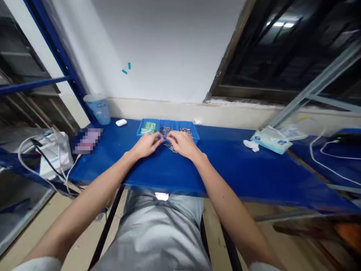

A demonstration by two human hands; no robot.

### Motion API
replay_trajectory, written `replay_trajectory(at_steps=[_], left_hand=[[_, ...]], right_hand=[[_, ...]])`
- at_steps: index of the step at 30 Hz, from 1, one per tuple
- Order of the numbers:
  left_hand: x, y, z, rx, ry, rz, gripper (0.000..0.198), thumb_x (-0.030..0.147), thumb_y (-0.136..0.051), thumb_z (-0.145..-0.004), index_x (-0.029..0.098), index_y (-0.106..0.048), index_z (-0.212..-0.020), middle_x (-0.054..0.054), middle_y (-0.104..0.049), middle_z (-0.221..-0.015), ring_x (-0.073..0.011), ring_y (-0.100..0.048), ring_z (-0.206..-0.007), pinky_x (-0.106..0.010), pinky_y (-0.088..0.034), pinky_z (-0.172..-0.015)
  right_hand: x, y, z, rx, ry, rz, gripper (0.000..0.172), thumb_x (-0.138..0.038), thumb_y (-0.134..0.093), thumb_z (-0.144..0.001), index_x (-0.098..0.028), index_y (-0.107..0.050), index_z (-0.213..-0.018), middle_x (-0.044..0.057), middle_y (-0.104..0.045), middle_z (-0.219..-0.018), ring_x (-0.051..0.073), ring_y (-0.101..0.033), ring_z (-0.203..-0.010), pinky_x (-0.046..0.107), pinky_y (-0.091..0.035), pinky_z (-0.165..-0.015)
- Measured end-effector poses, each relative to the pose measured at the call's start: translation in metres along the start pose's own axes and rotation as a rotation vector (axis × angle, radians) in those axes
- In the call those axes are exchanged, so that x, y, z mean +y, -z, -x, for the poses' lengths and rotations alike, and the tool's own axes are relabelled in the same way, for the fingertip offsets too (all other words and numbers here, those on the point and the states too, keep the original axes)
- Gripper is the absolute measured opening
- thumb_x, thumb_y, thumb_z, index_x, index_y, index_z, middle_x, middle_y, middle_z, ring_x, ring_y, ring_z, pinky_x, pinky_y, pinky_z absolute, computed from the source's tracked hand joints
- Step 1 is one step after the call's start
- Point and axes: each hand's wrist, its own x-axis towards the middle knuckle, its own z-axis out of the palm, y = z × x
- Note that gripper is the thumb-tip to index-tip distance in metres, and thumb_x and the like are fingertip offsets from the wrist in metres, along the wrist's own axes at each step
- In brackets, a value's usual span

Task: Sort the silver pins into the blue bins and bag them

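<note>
My left hand (147, 144) and my right hand (184, 143) meet just in front of a row of blue bins (196, 136). Both have their thumbs and fingers pinched together, and what they hold, if anything, is too small to make out. Beneath the right fingertips a small pile of thin metal pieces (170, 148) lies on the blue tabletop (169, 171). Green and white small packets (149, 128) fill the left bin. Loose metal pieces (166, 130) are in the middle bin, and similar metal pieces (186, 130) in the right one, partly hidden by my right hand.
At the back left stand a blue patterned cup (98, 109) and a small white case (121, 122). A white device (56, 156) with cables sits at the left end. To the right are a tissue pack (271, 139) and a crumpled tissue (251, 145). A wall rises behind.
</note>
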Motion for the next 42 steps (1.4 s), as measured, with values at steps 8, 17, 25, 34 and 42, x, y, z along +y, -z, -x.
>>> replay_trajectory(at_steps=[8, 17, 25, 34, 42], left_hand=[[-0.002, -0.002, -0.001, 0.046, 0.032, 0.027, 0.021, 0.034, -0.050, -0.103, 0.018, -0.063, -0.104, 0.006, -0.049, -0.054, -0.0133, -0.041, -0.048, -0.027, -0.028, -0.057], [0.003, 0.000, 0.000, 0.115, -0.043, 0.006, 0.023, 0.038, -0.058, -0.100, 0.019, -0.069, -0.106, 0.006, -0.054, -0.054, -0.0121, -0.047, -0.048, -0.025, -0.035, -0.058], [0.006, 0.000, -0.002, 0.237, -0.126, 0.053, 0.018, 0.032, -0.060, -0.095, 0.017, -0.068, -0.091, -0.001, -0.070, -0.077, -0.0116, -0.057, -0.061, -0.022, -0.045, -0.061], [0.009, 0.002, 0.000, 0.257, -0.079, 0.123, 0.024, 0.039, -0.060, -0.097, 0.017, -0.070, -0.096, -0.004, -0.077, -0.093, -0.0127, -0.067, -0.065, -0.023, -0.054, -0.067], [0.005, 0.003, -0.002, 0.186, -0.046, 0.109, 0.028, 0.041, -0.058, -0.100, 0.018, -0.071, -0.092, -0.003, -0.076, -0.085, -0.0142, -0.062, -0.065, -0.026, -0.048, -0.066]], right_hand=[[-0.005, 0.002, 0.003, -0.049, -0.040, -0.022, 0.011, -0.025, -0.053, -0.104, -0.021, -0.062, -0.099, 0.006, -0.071, -0.094, 0.022, -0.063, -0.082, 0.030, -0.037, -0.072], [-0.013, 0.005, 0.002, 0.015, -0.043, -0.040, 0.018, -0.024, -0.051, -0.104, -0.021, -0.061, -0.089, 0.005, -0.070, -0.089, 0.019, -0.059, -0.077, 0.030, -0.034, -0.070], [-0.012, 0.001, 0.002, 0.027, -0.055, -0.084, 0.021, -0.039, -0.057, -0.104, -0.022, -0.062, -0.115, 0.004, -0.071, -0.087, 0.021, -0.063, -0.076, 0.030, -0.038, -0.070], [-0.012, -0.001, 0.002, -0.020, -0.021, -0.020, 0.015, -0.025, -0.052, -0.105, -0.022, -0.065, -0.110, 0.009, -0.072, -0.113, 0.025, -0.067, -0.097, 0.032, -0.044, -0.079], [-0.009, -0.005, 0.003, 0.002, -0.058, -0.050, 0.018, -0.029, -0.045, -0.107, -0.023, -0.062, -0.106, 0.007, -0.072, -0.104, 0.024, -0.065, -0.089, 0.032, -0.042, -0.077]])
